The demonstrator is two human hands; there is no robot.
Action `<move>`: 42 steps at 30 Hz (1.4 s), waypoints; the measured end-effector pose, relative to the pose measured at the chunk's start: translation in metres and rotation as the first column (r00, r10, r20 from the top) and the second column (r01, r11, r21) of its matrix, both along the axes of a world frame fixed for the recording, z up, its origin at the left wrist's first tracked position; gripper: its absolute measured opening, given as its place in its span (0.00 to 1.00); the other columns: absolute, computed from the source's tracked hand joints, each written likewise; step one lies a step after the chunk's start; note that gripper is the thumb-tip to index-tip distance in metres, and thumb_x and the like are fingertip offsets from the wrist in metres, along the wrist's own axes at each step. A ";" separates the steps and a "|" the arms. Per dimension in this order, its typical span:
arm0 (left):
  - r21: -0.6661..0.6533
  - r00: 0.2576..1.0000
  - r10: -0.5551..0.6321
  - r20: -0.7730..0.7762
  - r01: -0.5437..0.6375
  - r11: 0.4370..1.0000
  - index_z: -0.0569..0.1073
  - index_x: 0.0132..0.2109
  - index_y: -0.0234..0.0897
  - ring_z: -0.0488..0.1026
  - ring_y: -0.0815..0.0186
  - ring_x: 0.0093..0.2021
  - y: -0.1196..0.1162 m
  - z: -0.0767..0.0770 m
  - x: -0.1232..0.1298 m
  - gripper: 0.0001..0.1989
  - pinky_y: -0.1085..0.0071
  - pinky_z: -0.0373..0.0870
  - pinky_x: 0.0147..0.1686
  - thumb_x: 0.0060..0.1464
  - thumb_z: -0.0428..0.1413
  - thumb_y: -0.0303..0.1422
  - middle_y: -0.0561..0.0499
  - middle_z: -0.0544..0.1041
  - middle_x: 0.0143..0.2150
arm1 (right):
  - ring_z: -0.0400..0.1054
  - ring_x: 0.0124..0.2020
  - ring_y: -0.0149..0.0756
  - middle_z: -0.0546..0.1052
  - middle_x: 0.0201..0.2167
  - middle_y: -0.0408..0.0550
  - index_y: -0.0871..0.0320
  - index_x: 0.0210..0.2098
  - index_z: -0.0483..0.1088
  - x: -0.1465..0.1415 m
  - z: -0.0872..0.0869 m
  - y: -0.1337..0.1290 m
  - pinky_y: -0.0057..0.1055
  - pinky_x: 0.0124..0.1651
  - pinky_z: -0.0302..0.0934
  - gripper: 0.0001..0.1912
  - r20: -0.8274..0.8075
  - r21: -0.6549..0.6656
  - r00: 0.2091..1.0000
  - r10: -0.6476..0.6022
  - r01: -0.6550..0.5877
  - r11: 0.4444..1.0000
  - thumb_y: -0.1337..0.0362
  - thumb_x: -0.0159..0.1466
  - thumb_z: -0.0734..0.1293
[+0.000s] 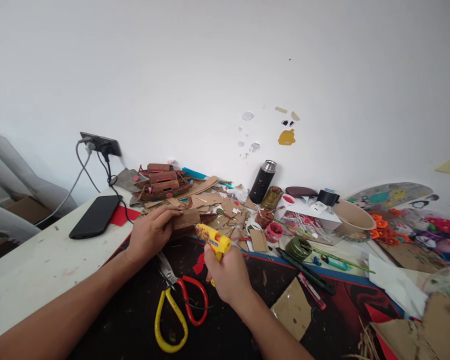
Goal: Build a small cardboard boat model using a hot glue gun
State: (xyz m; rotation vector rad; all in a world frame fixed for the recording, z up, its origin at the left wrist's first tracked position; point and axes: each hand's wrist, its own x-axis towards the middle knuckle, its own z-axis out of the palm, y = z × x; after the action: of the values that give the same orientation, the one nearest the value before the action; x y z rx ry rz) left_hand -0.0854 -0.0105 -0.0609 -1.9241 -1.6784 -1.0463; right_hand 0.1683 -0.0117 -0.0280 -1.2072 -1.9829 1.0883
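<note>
cardboard model (186, 218) — in left hand (150, 234), glue gun (213, 238) — in right hand (230, 275)

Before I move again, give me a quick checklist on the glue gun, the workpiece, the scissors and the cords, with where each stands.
1. Yellow glue gun gripped in the right hand: ok.
2. Brown cardboard piece held by the left hand: ok.
3. Nozzle apart from the left hand's fingers: ok, a gap shows between them.
4. Nozzle touching the cardboard piece: cannot tell.
5. Metal scissors with one red and one yellow handle, free of cords: not ok, a thin dark cord crosses the red handle.
6. Glue gun powered: cannot tell; plugs sit in the dark wall socket, but neither can be traced to it.
</note>
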 end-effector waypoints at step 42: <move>0.043 0.998 -0.018 -0.066 0.021 0.999 0.83 0.47 0.44 0.86 0.57 0.47 -0.003 0.001 -0.002 0.16 0.67 0.79 0.38 0.63 0.51 0.25 0.49 0.88 0.49 | 0.70 0.21 0.35 0.71 0.14 0.43 0.53 0.20 0.63 -0.002 0.002 0.000 0.27 0.26 0.58 0.24 -0.021 0.006 0.999 -0.038 0.038 0.999 0.57 0.72 0.64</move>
State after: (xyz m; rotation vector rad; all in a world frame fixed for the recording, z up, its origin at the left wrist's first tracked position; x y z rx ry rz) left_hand -0.0870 -0.0134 -0.0598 -1.9290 -1.5912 -1.0072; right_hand 0.1664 -0.0120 -0.0260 -1.2203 -1.9384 1.0704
